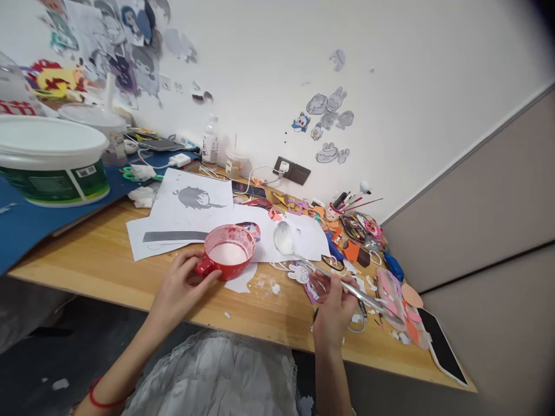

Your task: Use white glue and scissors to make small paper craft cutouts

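- Gripping the red cup (236,271) by its handle with the left hand (182,290), likely for steadiness near the desk's (255,319) front edge.
- Grasping the spoon (311,265) partway along its handle with the right hand (333,303), probably to balance the white stuff (284,239) in its bowl.
- Angled beside the cup, above paper (314,236).

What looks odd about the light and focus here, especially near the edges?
In the head view, soft light covers the desk, with darkness underneath; the top right corner falls to black; the wall cutouts at upper left look smeared; the tub seems stretched, perhaps by a wide lens; the spoon gleams; the red cup looks fairly sharp.
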The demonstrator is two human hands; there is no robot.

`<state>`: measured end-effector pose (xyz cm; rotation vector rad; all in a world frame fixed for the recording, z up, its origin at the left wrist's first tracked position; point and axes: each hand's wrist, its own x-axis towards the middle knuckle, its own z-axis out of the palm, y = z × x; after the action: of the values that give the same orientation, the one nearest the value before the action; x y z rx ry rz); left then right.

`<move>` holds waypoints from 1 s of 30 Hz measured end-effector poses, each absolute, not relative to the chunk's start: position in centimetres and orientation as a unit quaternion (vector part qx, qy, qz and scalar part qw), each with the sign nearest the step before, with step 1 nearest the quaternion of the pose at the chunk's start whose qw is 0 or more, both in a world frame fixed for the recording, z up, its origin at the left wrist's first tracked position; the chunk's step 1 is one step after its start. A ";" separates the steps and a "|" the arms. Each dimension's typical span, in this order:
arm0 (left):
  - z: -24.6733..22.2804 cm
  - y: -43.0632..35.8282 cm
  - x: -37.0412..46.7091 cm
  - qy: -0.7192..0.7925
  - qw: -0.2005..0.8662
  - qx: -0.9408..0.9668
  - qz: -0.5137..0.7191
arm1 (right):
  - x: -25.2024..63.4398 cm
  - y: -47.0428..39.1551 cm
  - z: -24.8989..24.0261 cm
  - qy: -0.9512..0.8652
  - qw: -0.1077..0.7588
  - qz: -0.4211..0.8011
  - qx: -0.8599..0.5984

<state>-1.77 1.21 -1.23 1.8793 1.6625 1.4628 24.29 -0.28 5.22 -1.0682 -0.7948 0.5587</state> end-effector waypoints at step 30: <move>-1.9 1.2 -2.1 0.595 0.036 0.641 0.483 | 32.5 -6.6 -0.3 -0.572 0.235 0.003 -0.786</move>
<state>-2.08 1.23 -1.89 1.9697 1.8281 1.4853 32.50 -6.59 -0.33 -2.1561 -1.5702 0.0087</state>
